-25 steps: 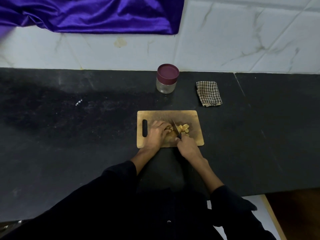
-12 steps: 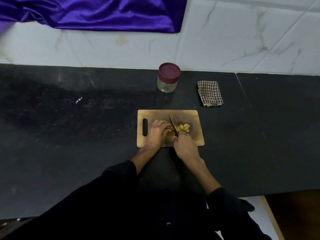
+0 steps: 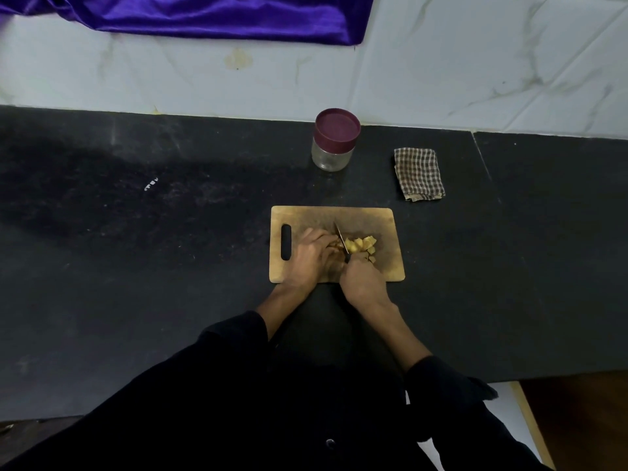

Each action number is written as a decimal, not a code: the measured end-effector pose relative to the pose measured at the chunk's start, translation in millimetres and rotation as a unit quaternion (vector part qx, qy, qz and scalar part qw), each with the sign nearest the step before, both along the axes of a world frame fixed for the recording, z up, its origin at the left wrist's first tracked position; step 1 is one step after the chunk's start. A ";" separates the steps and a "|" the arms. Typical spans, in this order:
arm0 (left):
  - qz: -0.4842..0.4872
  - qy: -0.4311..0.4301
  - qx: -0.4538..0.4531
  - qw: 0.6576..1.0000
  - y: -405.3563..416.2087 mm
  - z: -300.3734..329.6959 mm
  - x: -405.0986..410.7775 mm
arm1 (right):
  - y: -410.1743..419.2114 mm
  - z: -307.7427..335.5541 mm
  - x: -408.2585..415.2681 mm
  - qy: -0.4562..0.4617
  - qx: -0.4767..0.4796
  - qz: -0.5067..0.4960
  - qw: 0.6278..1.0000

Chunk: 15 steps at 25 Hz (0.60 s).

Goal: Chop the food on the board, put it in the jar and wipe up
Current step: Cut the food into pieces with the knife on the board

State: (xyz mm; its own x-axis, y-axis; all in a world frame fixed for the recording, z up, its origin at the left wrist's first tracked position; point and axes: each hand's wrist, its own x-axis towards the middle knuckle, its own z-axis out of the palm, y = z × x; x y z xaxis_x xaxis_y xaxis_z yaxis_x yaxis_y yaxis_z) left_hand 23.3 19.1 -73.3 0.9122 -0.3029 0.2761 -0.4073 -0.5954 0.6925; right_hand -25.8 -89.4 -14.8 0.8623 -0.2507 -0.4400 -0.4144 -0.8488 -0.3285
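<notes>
Chopping stage: the right hand (image 3: 363, 280) grips the knife (image 3: 341, 240); the left hand (image 3: 314, 254), fingers curled, pins uncut food just left of the blade on the board (image 3: 339, 217). Risk: a slip nicks those fingertips. Cut pieces (image 3: 362, 246) lie at the blade's 3 o'clock. The lidded jar (image 3: 334, 141) at 12 and cloth (image 3: 419, 173) at 1 stand well apart, leaving open counter (image 3: 170, 232) around.

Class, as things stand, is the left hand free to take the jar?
Probably not yet: the left hand holds food on the board. The counter up to the jar looks bare.
</notes>
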 end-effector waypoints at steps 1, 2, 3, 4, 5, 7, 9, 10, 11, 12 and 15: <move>0.004 -0.001 0.001 1.000 -0.2 0.1 0.3 | -1.5 -1.4 1.1 0.003 0.005 0.005 1.000; 0.010 -0.003 0.003 1.000 0.2 -0.4 0.6 | -2.6 -2.1 1.7 0.006 0.010 0.009 1.000; 0.008 -0.006 0.005 1.000 -0.4 -0.9 1.1 | -4.6 -1.4 1.3 0.005 0.018 0.006 1.000; 0.004 -0.006 0.007 1.000 -0.1 -1.6 0.9 | -6.9 -0.8 1.1 -0.004 0.026 0.003 1.000; 0.000 -0.006 0.009 1.000 -0.2 -1.3 0.6 | -8.5 0.7 1.2 -0.015 0.031 0.003 0.999; 0.003 -0.006 0.018 1.000 -0.7 0.9 1.2 | -7.3 3.8 1.0 -0.031 0.038 0.006 0.999; 0.004 -0.014 0.018 1.000 -0.2 2.2 1.7 | -5.0 6.3 -0.5 -0.039 0.036 0.020 0.998; 0.003 -0.016 0.013 1.000 -0.4 3.1 0.9 | -3.8 6.9 -1.1 -0.042 0.032 0.025 0.998; 0.003 -0.017 0.009 1.000 -1.0 4.6 0.2 | -2.7 7.4 -1.0 -0.044 0.029 0.025 0.998; 0.004 -0.017 0.005 1.000 -1.9 5.6 0.0 | -2.1 7.7 -0.9 -0.045 0.028 0.022 0.998; 0.007 -0.020 -0.001 1.000 -1.6 4.6 0.0 | -1.3 8.2 -3.0 -0.052 0.025 0.018 0.998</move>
